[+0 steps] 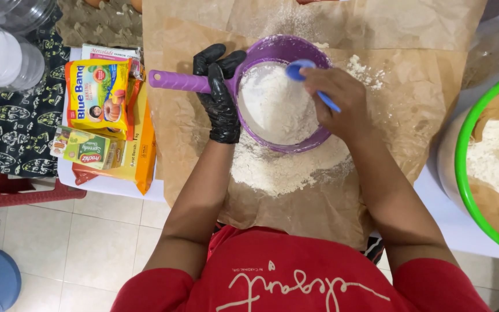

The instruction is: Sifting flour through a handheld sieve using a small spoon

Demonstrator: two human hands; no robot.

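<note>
My left hand (219, 92), in a black glove, grips the handle of a purple sieve (295, 49) where it meets the rim. The sieve holds white flour and hangs over a heap of sifted flour (278, 167) on brown paper (319, 214). My bare right hand (342, 101) is shut on a blue spoon (297, 70), whose bowl rests in the flour at the sieve's far side. The spoon's handle sticks out below my fingers.
Yellow and orange food packets (99, 95) and a green box (88, 150) lie at the left on the white table. A green-rimmed bowl (463, 144) lined with paper and filled with flour stands at the right. Clear plastic jars (7, 55) sit at the top left.
</note>
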